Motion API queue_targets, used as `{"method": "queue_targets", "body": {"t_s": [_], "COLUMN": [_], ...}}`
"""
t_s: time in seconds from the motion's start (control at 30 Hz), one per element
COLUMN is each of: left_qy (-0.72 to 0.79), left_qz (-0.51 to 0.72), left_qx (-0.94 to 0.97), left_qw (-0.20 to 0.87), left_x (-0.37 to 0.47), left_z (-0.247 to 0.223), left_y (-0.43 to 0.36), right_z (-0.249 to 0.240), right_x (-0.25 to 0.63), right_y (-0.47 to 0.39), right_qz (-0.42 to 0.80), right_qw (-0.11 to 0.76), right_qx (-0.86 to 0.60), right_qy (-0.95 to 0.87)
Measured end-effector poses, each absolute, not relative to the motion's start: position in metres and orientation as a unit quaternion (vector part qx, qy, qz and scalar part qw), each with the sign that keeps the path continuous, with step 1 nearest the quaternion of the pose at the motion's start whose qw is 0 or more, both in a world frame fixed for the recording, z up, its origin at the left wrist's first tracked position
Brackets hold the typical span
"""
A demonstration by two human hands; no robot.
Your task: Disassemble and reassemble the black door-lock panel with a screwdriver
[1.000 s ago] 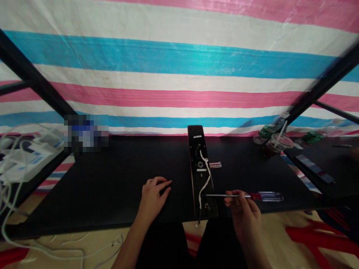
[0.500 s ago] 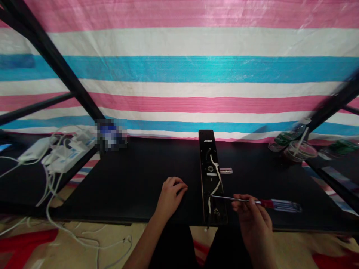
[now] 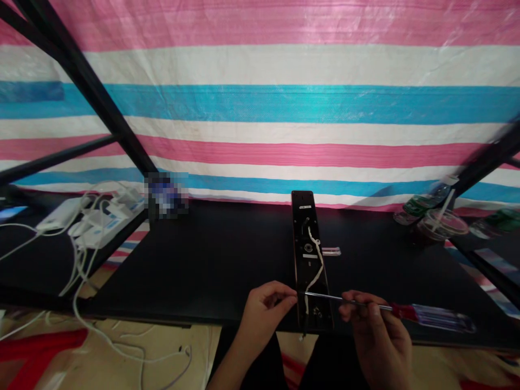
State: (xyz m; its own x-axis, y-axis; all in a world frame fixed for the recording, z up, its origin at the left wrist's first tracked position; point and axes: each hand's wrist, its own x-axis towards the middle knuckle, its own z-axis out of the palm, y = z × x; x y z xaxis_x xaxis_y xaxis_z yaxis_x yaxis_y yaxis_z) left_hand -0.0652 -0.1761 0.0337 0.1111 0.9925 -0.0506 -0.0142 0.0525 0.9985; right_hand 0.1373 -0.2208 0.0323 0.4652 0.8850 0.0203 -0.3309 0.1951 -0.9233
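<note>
A long black panel [image 3: 309, 260] lies lengthwise on the black table, with a white cable [image 3: 320, 265] running along it. My right hand [image 3: 377, 325] holds a screwdriver [image 3: 433, 317] by its metal shaft. The red and clear handle points right, and the shaft's tip reaches over the panel's lower left part. My left hand [image 3: 270, 309] is at the panel's left edge near that tip, thumb and fingers pinched together. Whatever is between them is too small to make out. A small clear-wrapped item [image 3: 331, 251] lies against the panel's right side.
Power strips and white cords [image 3: 101, 222] lie on the left. A blurred blue item [image 3: 166, 196] stands at the back left. A lidded cup with straw [image 3: 442, 225] and a green-labelled bottle [image 3: 418, 206] are at the back right. Black metal bars flank the table [image 3: 227, 244].
My left hand has moved right to the panel's edge and its fingers have closed. The screwdriver and my right hand have shifted slightly right and down in the picture; the view has shifted a little.
</note>
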Motion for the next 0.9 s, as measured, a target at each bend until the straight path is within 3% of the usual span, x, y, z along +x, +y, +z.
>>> {"method": "queue_targets", "body": {"t_s": [0.27, 0.9], "left_qy": [0.495, 0.480], "left_qz": [0.478, 0.468], "left_qx": [0.545, 0.552], "left_qw": [0.479, 0.496], "left_x": [-0.054, -0.052], "left_z": [0.036, 0.031], "left_y": [-0.181, -0.184], "right_z": [0.033, 0.042], "right_x": [0.141, 0.143], "right_y": [-0.217, -0.216], "right_qz": [0.422, 0.408], "right_qw": [0.717, 0.718], "right_qx": [-0.473, -0.474], "right_qy": [-0.290, -0.306]}}
